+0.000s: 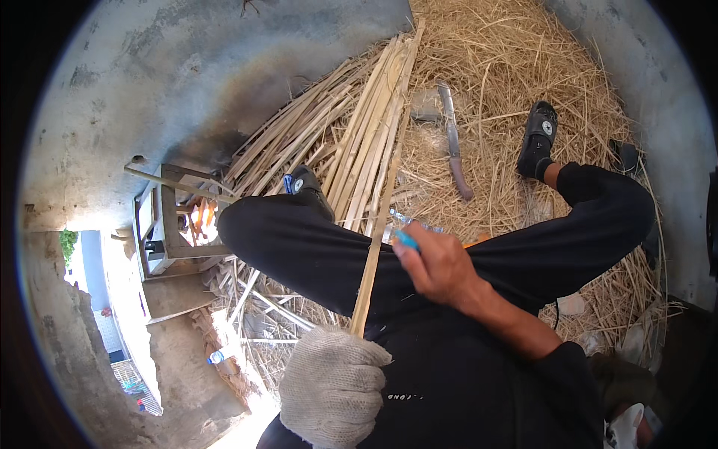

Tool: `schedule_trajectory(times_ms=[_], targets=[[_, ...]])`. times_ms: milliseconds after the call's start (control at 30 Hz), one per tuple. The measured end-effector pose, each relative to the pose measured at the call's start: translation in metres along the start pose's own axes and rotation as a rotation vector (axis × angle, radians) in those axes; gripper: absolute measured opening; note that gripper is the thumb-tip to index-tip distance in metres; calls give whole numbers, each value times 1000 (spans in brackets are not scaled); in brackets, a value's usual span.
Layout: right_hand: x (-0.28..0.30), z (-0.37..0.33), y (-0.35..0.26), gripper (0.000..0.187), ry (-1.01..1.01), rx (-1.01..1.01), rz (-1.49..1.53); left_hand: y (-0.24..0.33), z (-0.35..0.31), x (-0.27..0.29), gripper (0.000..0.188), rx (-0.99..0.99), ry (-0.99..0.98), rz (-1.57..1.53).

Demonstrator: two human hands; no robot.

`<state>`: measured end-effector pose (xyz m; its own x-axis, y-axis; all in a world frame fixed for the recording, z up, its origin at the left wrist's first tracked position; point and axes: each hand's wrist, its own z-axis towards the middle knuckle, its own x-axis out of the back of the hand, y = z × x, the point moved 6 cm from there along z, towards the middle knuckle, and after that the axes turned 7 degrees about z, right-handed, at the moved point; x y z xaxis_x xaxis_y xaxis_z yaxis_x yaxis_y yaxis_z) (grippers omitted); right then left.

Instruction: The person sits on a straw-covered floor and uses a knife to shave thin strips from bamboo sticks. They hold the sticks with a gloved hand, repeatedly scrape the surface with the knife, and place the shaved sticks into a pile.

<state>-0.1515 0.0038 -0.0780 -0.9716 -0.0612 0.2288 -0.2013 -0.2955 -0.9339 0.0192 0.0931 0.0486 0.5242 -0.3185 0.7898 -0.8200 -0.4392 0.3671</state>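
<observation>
My left hand [333,385], in a grey knitted glove, is closed around the near end of a long bamboo strip [368,288]. The strip runs away from me between my legs toward the far wall. My bare right hand [443,266] is closed just right of the strip, above my lap. A small light-blue piece [406,239] sticks out by its thumb; the rest of that object is hidden in the fist, so its kind is unclear. Beyond my hands, a long-bladed knife [452,131] with a brown handle lies on the shavings.
Many split strips [374,127] lie in a bundle at the far left, beside my left shoe [308,187]. Straw-like shavings [508,52] cover the floor. A wooden stool [176,217] stands on the left, with a plastic bottle [220,356] nearer me. Concrete walls [142,90] enclose the space.
</observation>
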Motion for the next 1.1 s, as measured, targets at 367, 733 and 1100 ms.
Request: schedule_trajectory(times_ms=[367, 733, 1100], targets=[[1, 32, 104, 19, 63, -204, -346, 16, 5, 5, 10, 3, 52, 54], [6, 31, 128, 25, 78, -397, -429, 14, 11, 11, 16, 50, 45, -47], [-4, 13, 4, 20, 47, -61, 185, 3, 9, 14, 20, 143, 116, -254]])
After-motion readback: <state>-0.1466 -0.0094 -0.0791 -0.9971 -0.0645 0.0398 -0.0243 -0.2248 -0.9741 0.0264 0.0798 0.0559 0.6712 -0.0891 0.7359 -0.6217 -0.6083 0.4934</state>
